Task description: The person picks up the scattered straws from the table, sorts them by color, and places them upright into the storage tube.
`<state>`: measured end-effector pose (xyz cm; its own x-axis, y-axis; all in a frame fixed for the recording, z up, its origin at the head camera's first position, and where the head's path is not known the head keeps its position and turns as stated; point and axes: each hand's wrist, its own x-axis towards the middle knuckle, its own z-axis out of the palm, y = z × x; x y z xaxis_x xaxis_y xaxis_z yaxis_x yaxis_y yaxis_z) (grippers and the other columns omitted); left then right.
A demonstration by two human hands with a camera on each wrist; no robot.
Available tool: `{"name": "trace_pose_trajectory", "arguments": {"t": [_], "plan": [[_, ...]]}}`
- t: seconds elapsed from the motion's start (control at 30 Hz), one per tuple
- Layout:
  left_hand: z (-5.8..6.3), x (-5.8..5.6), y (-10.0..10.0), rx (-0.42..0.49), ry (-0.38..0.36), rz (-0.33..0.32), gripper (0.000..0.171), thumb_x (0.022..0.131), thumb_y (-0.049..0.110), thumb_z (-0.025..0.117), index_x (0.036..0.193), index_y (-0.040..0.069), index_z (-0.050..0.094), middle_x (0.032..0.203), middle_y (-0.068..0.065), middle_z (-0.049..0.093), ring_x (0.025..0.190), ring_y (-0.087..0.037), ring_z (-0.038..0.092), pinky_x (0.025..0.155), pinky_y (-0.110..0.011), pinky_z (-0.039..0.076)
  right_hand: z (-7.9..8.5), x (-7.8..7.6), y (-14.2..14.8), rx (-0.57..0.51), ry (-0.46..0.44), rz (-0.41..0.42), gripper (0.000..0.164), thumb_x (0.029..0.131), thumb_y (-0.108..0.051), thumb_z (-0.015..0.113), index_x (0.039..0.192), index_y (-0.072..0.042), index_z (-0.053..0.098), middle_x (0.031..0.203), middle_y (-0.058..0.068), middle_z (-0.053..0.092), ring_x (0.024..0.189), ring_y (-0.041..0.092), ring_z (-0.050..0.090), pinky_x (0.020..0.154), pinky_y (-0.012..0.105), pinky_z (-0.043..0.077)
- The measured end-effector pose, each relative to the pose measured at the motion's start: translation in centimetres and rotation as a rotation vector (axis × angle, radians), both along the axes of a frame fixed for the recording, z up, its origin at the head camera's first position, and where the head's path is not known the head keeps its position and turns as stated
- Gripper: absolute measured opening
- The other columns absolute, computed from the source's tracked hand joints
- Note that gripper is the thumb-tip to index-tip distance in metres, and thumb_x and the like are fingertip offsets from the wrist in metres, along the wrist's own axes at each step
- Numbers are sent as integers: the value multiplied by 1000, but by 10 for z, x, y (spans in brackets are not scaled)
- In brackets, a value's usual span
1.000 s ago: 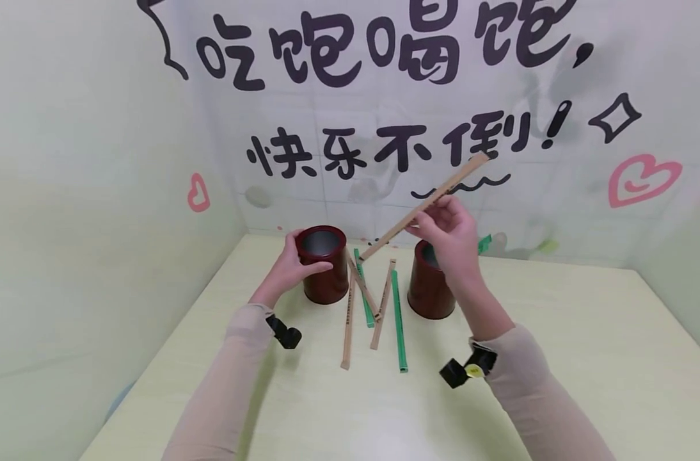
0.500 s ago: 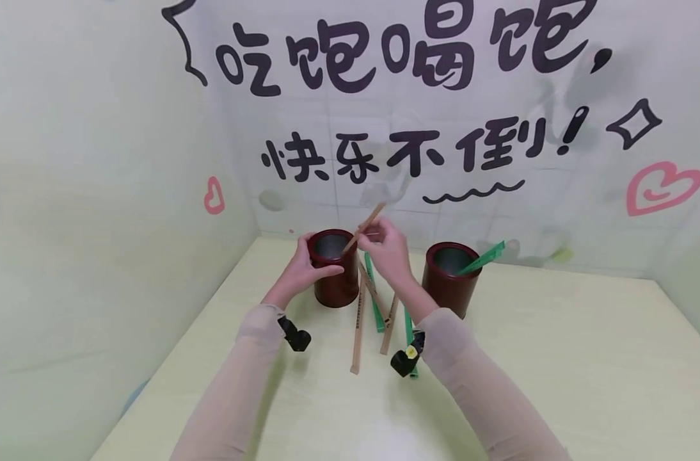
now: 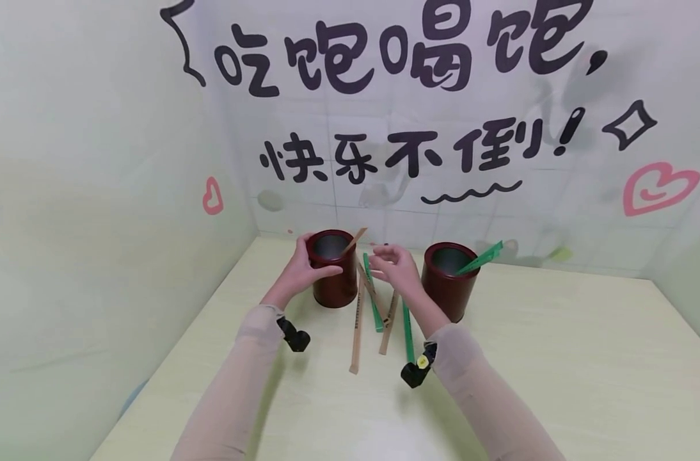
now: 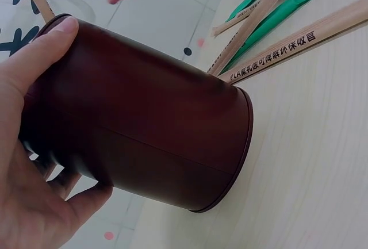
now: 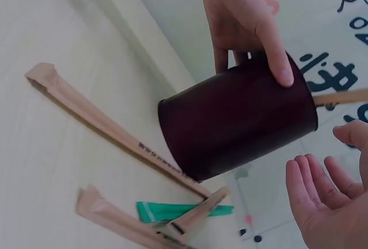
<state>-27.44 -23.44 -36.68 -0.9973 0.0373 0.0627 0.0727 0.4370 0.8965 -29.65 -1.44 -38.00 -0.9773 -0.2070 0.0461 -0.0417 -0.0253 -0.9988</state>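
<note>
My left hand point(image 3: 297, 272) grips the dark red cylindrical cup point(image 3: 335, 287), thumb across its near side and fingers round the back. A brown paper-wrapped straw point(image 3: 357, 237) leans out of this cup at its right rim. My right hand point(image 3: 398, 269) is to the right of the cup, its fingers loosely bent and holding nothing; in the right wrist view its fingers point(image 5: 310, 183) are apart from the cup. Below it, several brown wrapped straws point(image 3: 357, 333) and green wrapped straws point(image 3: 408, 336) lie on the table, some crossing.
A second dark red cup point(image 3: 446, 294) stands on the right, partly behind my right forearm, with green wrapped straws point(image 3: 484, 258) leaning out to the right. The pale table point(image 3: 557, 358) meets a wall point(image 3: 586, 250) with black lettering behind the cups.
My right hand has carried a brown wrapped straw leftward to the left cup, let go of it there, and drawn back slightly right and down. My left hand keeps its grip.
</note>
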Motion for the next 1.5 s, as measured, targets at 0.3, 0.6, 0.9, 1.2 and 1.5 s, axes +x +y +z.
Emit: {"name": "trace_pose_trajectory", "arguments": {"t": [0.3, 0.6, 0.9, 1.2, 1.5], "plan": [[-14, -12, -7, -10, 23, 7, 100, 84, 26, 81, 154, 11, 11, 154, -17, 33, 141, -34, 38, 114, -53, 40, -26, -5, 7, -49, -213, -18, 34, 100, -15, 58, 129, 4, 55, 126, 24, 64, 95, 15, 70, 92, 33, 58], [-14, -7, -6, -3, 15, -3, 101, 86, 22, 79, 155, 9, 7, 157, -20, 28, 143, -38, 35, 114, -56, 39, -49, -10, 13, 108, -305, 17, 38, 101, -16, 57, 132, 6, 52, 134, 28, 59, 119, 31, 65, 104, 38, 51], [-15, -8, -6, -10, 15, 6, 99, 84, 25, 80, 153, 9, 11, 154, -18, 32, 141, -35, 38, 113, -53, 41, -56, -7, 6, 562, -43, 20, 31, 86, -17, 76, 110, -1, 65, 102, 14, 72, 81, 17, 68, 72, 28, 55], [-15, -9, -6, -2, -4, 8, 98, 85, 24, 79, 154, 11, 10, 154, -18, 33, 141, -36, 38, 113, -54, 40, -53, -6, 4, 512, -78, 22, 24, 83, -7, 76, 104, -1, 68, 94, 14, 73, 71, 14, 66, 67, 26, 54], [-14, -7, -5, -7, 13, 8, 98, 85, 24, 80, 153, 8, 11, 153, -19, 33, 140, -36, 39, 113, -54, 40, -49, -5, 7, 219, -196, 11, 26, 89, 0, 69, 115, 6, 66, 97, 12, 70, 71, 6, 63, 73, 25, 59]]}}
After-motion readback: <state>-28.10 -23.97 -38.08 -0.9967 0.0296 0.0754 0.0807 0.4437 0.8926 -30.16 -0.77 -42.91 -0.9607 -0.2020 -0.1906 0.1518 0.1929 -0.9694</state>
